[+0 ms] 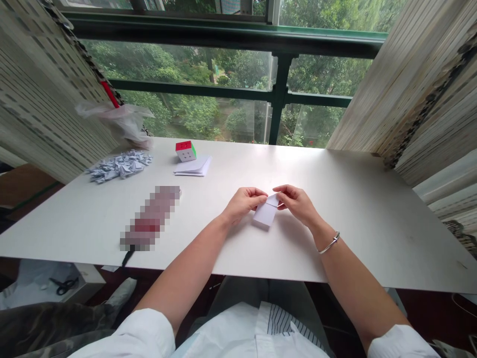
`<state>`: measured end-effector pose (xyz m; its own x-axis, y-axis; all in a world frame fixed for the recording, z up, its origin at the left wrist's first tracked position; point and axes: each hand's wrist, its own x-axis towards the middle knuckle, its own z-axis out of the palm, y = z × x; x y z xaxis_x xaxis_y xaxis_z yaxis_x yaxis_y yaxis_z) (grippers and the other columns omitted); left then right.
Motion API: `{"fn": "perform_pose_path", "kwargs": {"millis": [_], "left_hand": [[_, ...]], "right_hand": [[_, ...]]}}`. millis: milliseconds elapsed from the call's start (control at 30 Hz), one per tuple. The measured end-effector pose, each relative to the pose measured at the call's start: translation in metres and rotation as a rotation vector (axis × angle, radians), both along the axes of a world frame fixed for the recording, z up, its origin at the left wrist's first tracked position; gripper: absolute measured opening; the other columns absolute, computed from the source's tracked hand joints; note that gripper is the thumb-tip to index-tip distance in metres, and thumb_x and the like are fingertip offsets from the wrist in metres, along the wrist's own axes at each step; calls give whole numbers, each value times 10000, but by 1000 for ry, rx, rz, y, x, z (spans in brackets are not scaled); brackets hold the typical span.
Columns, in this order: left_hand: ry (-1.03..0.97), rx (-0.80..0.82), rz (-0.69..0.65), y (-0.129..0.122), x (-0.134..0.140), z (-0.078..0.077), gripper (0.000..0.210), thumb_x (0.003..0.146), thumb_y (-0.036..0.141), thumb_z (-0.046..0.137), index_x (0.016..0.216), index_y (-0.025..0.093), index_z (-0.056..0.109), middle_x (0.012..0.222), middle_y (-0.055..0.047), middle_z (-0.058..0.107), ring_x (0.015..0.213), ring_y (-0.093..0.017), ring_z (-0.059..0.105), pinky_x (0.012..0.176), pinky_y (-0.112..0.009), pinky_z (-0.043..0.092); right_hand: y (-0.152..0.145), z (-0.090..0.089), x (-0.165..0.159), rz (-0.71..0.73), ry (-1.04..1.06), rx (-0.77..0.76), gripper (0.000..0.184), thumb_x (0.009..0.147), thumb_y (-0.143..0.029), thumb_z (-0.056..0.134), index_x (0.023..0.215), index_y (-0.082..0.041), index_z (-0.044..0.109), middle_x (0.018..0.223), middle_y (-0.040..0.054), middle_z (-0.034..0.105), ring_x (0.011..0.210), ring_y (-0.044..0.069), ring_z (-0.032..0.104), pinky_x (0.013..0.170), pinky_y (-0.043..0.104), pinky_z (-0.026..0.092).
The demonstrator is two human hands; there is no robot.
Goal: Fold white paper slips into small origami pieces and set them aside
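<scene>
Between both hands, above the front middle of the white table (357,219), is a small piece of folded white paper (266,216). A crease or edge runs across its upper part. My left hand (246,200) pinches the paper's upper left side between thumb and fingers. On the upper right side, my right hand (295,201) pinches it in the same way, with a silver bangle (330,242) on that wrist. The fingertips partly cover the paper's top corners. I cannot tell whether its lower end touches the table.
A puzzle cube (185,151) rests by folded white sheets (194,166). Farther left lie a heap of small folded papers (118,166) and a pixelated object (151,219) with a black cord. A plastic bag (128,124) stands in the back left corner. Scissors (64,285) lie below the table.
</scene>
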<state>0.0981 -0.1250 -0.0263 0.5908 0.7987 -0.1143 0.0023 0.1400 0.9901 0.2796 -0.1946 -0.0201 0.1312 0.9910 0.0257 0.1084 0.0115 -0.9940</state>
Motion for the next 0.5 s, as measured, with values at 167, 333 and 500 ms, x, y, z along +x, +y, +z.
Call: {"fn": "perform_pose_path", "kwargs": {"millis": [167,333,500], "left_hand": [[-100,-8,145,-1,7,-6,332,679,396,790,865,137,698,791,-50,695,678,-141,611,649,-284,486],[-125,-51,116,-3,10,-8,339,661,369,809,865,130,682,828,-66,702,724,-168,642,706,-336,531],[-142,-88,97,-5,11,-8,291,672,342,804,818,129,670,794,-53,681,712,-160,637,714,-345,540]], "right_hand": [[2,-4,-12,-135,220,-38,461,678,-396,790,1045,-180,614,704,-13,638,696,147,629,607,276,563],[5,-12,-16,-218,218,11,313,680,-405,769,844,-176,632,764,11,653,680,137,604,579,253,519],[4,-17,-17,-268,-46,131,217,762,-398,690,838,-206,626,730,2,662,628,131,581,568,247,472]]}}
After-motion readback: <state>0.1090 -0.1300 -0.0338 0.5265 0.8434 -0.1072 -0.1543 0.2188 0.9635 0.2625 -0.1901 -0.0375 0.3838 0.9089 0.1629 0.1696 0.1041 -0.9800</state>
